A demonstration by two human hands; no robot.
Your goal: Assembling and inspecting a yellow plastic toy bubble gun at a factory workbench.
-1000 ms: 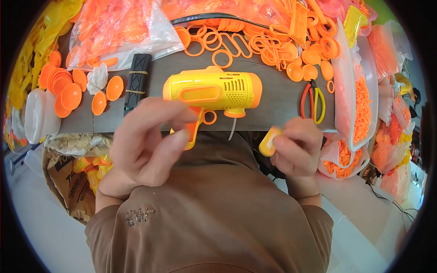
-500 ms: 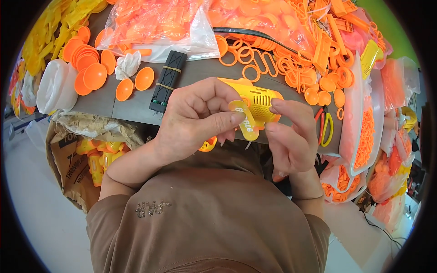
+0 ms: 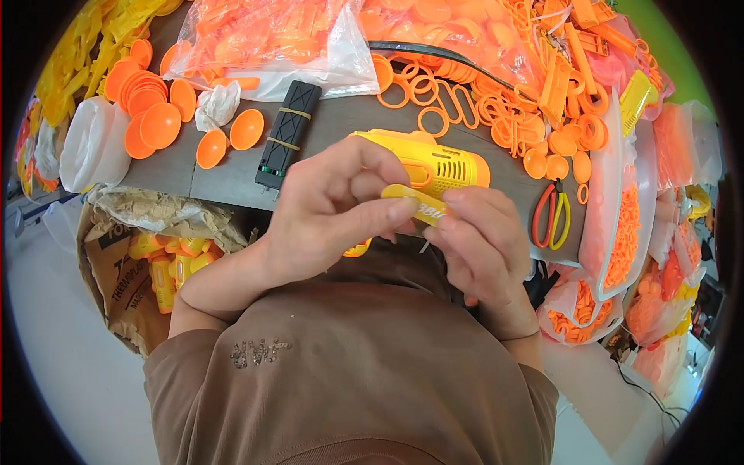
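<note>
In front of my chest, my left hand (image 3: pixel 333 201) pinches one end of a small translucent yellow oval nameplate (image 3: pixel 425 204) with white lettering. My right hand (image 3: pixel 492 244) has its thumb and fingertips on the plate's other end. Just beyond lies a yellow plastic housing (image 3: pixel 453 167) with vent slots, a dotted grille and an orange end. The left fingers curl at its near side, and I cannot tell whether they also grip it. Part of another yellow and orange piece (image 3: pixel 358 249) shows below the left hand, mostly hidden.
A black bar with rubber bands (image 3: pixel 288 136), orange bowl-shaped parts (image 3: pixel 161 128) and orange rings (image 3: pixel 432 122) lie on the grey table (image 3: pixel 225 174). Red-and-yellow-handled pliers (image 3: pixel 552 217) sit at right, near a bin of small orange parts (image 3: pixel 622 240). A paper sack (image 3: pixel 116 263) holds yellow housings.
The nameplate has turned from steep to nearly level. My right fingers have moved left from the housing's end onto the plate, leaving more of the housing exposed.
</note>
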